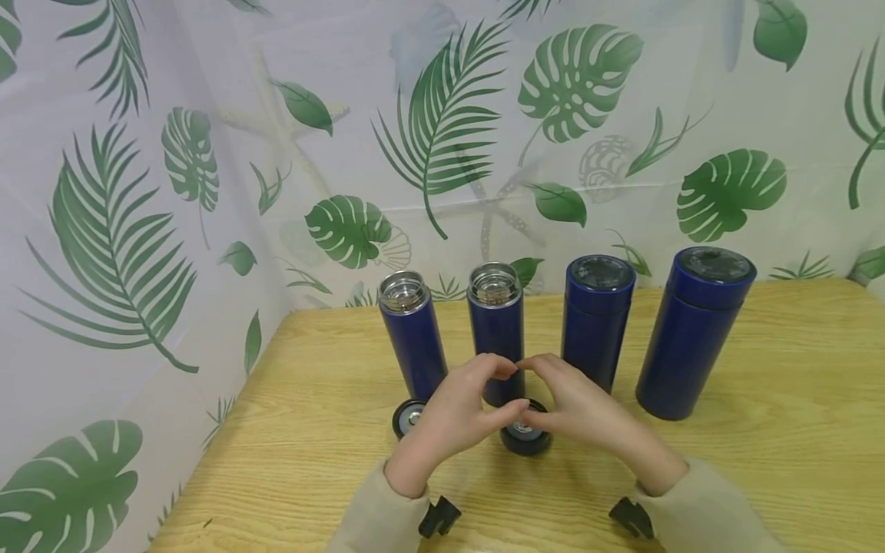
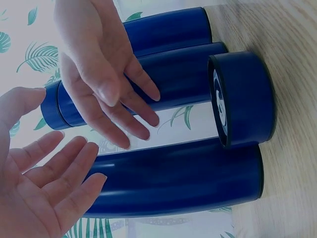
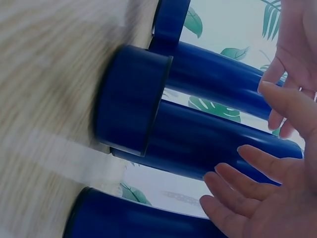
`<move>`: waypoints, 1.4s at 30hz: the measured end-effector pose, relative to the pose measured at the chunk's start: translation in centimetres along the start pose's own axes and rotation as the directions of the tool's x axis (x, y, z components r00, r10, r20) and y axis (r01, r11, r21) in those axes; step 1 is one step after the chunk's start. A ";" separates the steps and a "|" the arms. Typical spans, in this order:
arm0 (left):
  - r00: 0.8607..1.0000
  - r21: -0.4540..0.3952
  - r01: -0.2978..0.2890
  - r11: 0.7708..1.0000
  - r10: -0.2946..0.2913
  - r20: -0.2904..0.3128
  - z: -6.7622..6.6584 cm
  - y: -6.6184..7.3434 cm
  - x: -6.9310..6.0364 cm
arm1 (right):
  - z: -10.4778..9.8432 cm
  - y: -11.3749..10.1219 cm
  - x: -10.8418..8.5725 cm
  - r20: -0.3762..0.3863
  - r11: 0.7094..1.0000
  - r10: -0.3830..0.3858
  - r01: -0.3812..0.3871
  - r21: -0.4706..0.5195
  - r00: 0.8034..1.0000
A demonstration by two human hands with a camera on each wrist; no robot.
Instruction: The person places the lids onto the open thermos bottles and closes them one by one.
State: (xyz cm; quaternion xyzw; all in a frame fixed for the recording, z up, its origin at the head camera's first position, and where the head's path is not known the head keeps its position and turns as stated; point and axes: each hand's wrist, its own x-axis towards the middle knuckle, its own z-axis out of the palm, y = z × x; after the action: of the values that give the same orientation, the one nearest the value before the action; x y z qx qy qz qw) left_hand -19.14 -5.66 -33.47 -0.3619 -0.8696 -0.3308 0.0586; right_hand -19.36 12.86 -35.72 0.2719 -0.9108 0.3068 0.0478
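Observation:
Both hands hover above the table, fingers spread and gently bent, fingertips close together in the head view. My left hand [image 1: 459, 407] is over the left side, my right hand [image 1: 581, 403] over the right; neither holds anything. Under them lies a dark blue lid [image 1: 525, 439], its inner side up, partly covered by the fingertips. Another lid [image 1: 408, 418] is partly hidden behind my left hand. Behind stand two uncapped blue bottles, the left one [image 1: 415, 346] and the middle one [image 1: 496, 330], with steel mouths showing. The right wrist view shows a lid [image 3: 131, 101] near my right hand [image 3: 272, 193].
Two capped blue bottles stand to the right, one [image 1: 596, 330] behind my right hand and a wider-looking one [image 1: 691, 338] farther right. The wood-patterned table [image 1: 290, 461] meets a leaf-printed cloth [image 1: 263, 192] at the back and left.

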 end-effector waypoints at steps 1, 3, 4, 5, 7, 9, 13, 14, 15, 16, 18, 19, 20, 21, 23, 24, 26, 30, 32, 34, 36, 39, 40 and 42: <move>1.000 -0.002 0.002 1.000 -0.002 0.002 0.0 0.0 0.0 | 0.0 0.0 0.1 0.008 1.000 0.004 -0.004 -0.002 1.000; 1.000 0.000 0.005 1.000 -0.005 0.003 -0.1 0.0 0.0 | 0.1 -0.1 0.2 0.025 1.000 0.010 -0.010 -0.010 1.000; 1.000 0.002 0.007 1.000 -0.007 0.004 -0.1 0.0 0.0 | 0.1 -0.1 0.3 0.032 1.000 0.012 -0.012 -0.011 0.999; 1.000 0.005 0.006 1.000 -0.006 0.002 -0.1 0.0 0.0 | 0.1 -0.2 0.3 0.035 1.000 0.012 -0.012 -0.013 0.999; 1.000 0.008 0.001 1.000 -0.001 0.003 0.0 0.0 0.0 | 0.2 -0.3 0.4 0.034 1.000 0.006 -0.006 -0.014 0.999; 1.000 0.009 -0.004 1.000 0.004 0.004 0.0 -0.1 0.0 | 0.3 -0.3 0.5 0.030 1.000 -0.003 0.004 -0.014 1.000; 1.000 0.009 -0.001 1.000 0.000 0.013 0.1 -0.1 -0.1 | 0.5 -0.6 0.7 0.040 1.000 0.005 -0.005 -0.005 0.999; 1.000 0.011 0.003 1.000 -0.003 0.014 0.1 -0.1 -0.1 | 0.6 -0.7 0.8 0.049 1.000 0.013 -0.013 -0.005 0.999; 1.000 0.011 0.006 1.000 -0.006 0.014 0.1 -0.1 -0.1 | 0.6 -0.8 0.8 0.056 1.000 0.026 -0.026 -0.002 0.998; 1.000 0.013 0.007 1.000 -0.007 0.014 0.1 -0.2 -0.1 | 0.6 -0.8 0.9 0.062 0.999 0.037 -0.037 0.000 0.997; 1.000 0.012 0.008 1.000 -0.008 0.015 0.0 -0.1 -0.1 | 0.7 -0.9 1.1 0.076 0.999 0.052 -0.052 -0.004 0.996; 1.000 0.012 0.006 1.000 -0.006 0.014 0.0 -0.1 -0.1 | 0.8 -0.9 1.1 0.080 0.999 0.053 -0.053 -0.004 0.995; 1.000 0.010 0.005 1.000 -0.005 0.014 0.0 -0.1 -0.1 | 0.8 -0.8 1.2 0.086 0.999 0.052 -0.052 -0.005 0.995; 1.000 0.010 0.003 1.000 -0.003 0.013 0.0 -0.1 0.0 | 0.9 -0.8 1.2 0.094 0.999 0.047 -0.047 -0.004 0.994; 1.000 0.009 -0.002 1.000 0.002 0.013 0.0 0.0 0.0 | 1.1 -0.7 1.3 0.119 0.999 0.045 -0.045 -0.003 0.992; 1.000 0.010 -0.005 1.000 0.005 0.014 0.1 0.0 0.0 | 1.2 -0.5 1.3 0.135 0.999 0.048 -0.048 -0.002 0.990; 1.000 0.012 -0.011 1.000 0.010 0.016 0.1 0.0 0.0 | 1.4 -0.4 1.3 0.170 0.997 0.070 -0.072 0.006 0.983; 1.000 0.025 -0.020 0.999 0.020 0.017 0.1 0.1 0.0 | 1.7 -0.3 1.3 0.214 0.994 0.108 -0.113 0.013 0.971; 1.000 0.029 -0.023 0.999 0.023 0.015 0.1 0.1 0.0 | 1.8 -0.3 1.2 0.216 0.994 0.101 -0.106 0.011 0.971; 1.000 0.032 -0.026 0.999 0.026 0.013 0.1 0.1 0.1 | 1.8 -0.3 1.2 0.219 0.996 0.082 -0.085 0.007 0.972; 1.000 0.033 -0.027 0.999 0.027 0.011 0.1 0.1 0.1 | 1.8 -0.3 1.1 0.230 0.998 0.062 -0.064 0.001 0.971; 1.000 0.038 -0.028 0.999 0.028 0.011 0.1 0.0 0.1 | 1.8 -0.3 1.0 0.249 0.999 0.045 -0.044 -0.009 0.967; 1.000 0.040 -0.029 0.999 0.028 0.011 0.1 0.0 0.1 | 1.9 -0.2 1.0 0.256 0.999 0.042 -0.041 -0.010 0.966; 1.000 0.037 -0.028 0.999 0.028 0.012 0.1 0.0 0.1 | 2.1 -0.1 1.0 0.264 0.999 0.040 -0.038 -0.014 0.964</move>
State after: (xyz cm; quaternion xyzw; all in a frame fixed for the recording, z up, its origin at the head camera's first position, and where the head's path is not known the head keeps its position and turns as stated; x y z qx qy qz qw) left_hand -19.24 -5.51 -33.52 -0.3747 -0.8708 -0.3117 0.0651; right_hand -20.01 11.10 -37.05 0.2922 -0.9156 0.2648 -0.0787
